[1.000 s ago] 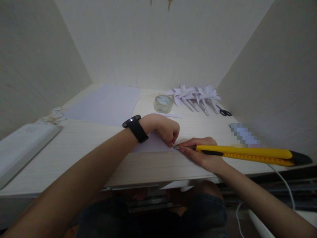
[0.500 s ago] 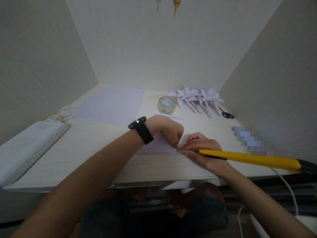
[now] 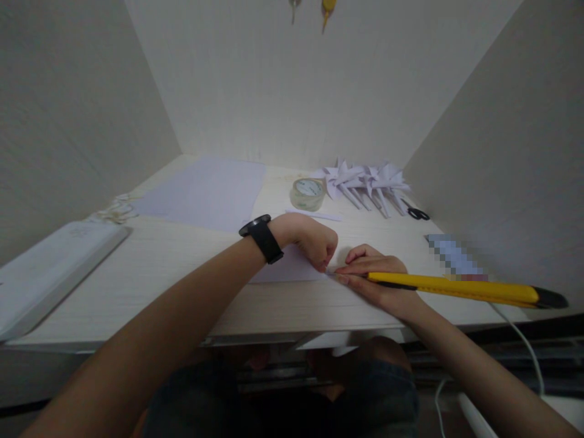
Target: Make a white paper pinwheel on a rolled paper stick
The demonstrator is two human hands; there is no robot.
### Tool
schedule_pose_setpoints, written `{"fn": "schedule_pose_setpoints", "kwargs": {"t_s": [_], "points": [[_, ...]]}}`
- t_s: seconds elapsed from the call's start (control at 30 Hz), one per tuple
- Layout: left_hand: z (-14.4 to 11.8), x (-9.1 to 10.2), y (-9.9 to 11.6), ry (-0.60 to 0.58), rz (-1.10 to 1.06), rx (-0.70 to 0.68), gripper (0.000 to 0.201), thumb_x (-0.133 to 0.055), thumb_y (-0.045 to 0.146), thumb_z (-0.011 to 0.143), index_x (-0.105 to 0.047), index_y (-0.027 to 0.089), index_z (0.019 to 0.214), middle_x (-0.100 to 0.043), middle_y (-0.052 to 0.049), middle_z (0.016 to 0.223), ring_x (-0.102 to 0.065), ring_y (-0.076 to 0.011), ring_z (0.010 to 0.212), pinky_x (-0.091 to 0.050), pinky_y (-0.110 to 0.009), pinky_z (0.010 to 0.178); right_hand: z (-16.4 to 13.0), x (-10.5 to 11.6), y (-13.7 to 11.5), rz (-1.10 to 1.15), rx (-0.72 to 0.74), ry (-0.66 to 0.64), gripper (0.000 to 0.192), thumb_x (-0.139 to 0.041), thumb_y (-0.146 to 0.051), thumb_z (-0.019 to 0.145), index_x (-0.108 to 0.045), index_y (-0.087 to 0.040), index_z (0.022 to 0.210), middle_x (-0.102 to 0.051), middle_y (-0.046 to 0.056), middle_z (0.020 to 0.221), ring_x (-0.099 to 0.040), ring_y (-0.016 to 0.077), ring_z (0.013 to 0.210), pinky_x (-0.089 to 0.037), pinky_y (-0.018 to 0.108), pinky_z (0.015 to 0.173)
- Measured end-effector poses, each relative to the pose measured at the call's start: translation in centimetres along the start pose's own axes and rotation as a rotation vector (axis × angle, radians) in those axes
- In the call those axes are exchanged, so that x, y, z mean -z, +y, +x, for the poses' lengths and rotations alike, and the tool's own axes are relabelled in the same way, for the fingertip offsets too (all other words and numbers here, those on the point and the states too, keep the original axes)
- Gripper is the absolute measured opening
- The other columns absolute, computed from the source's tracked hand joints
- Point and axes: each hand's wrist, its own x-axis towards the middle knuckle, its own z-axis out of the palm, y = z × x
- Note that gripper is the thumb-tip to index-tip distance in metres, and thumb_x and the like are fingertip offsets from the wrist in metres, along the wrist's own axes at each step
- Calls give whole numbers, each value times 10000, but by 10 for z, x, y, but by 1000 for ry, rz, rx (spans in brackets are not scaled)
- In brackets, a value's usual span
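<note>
My right hand (image 3: pixel 371 274) pinches a yellow box cutter (image 3: pixel 456 286) near its blade end, and the long handle reaches out to the right over my wrist. The cutter's tip meets the right end of a white sheet of paper (image 3: pixel 287 267) near the table's front. Curled over that sheet, my left hand (image 3: pixel 314 240) presses its fingertips on the paper close to the blade. Part of the sheet is hidden under this hand and forearm. A black watch (image 3: pixel 262 236) is on the left wrist.
Behind my hands are a tape roll (image 3: pixel 308 194), a thin paper strip (image 3: pixel 314 215) and several paper pinwheels (image 3: pixel 365 179). Black-handled scissors (image 3: pixel 417 213) and a blurred-out phone-like object (image 3: pixel 456 255) lie right. A large sheet (image 3: pixel 205 191) and a white box (image 3: pixel 64 267) are left.
The box cutter's handle end has swung slightly, with its far end now fully in view. Both hands stay in nearly the same place on the paper.
</note>
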Motion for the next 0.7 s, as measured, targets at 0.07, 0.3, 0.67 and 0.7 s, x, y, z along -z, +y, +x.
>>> {"fn": "schedule_pose_setpoints", "kwargs": {"t_s": [0.07,0.3,0.67,0.7], "points": [[0,0,-1,0,-12,4,216,-661,233,722,-771,153,890,-692,-28,724,-512,-151,636,-416,-296,654,0,1,1,2,11,-7,110,-701,-301,849,-800,-254,857,-766,61,785,-653,210,865,-549,349,758],[0,0,-4,-4,3,-11,239,-646,258,743,-768,154,919,-705,-28,766,-522,-143,649,-418,-277,633,-1,0,0,4,22,4,99,-716,-230,834,-798,-272,867,-772,42,794,-655,202,851,-552,340,752],[-2,-6,-10,81,-95,-44,202,-652,217,739,-765,150,893,-727,-25,791,-549,-141,672,-412,-255,641,-1,-4,-11,-125,57,94,88,-699,-229,837,-783,-253,825,-759,30,782,-674,177,760,-568,286,631],[-3,-6,-12,91,-123,-60,187,-651,223,743,-762,150,875,-722,-21,778,-548,-139,671,-407,-252,636,-2,-4,-14,-152,66,112,89,-694,-230,840,-780,-253,828,-756,30,783,-676,176,754,-569,284,623]]}}
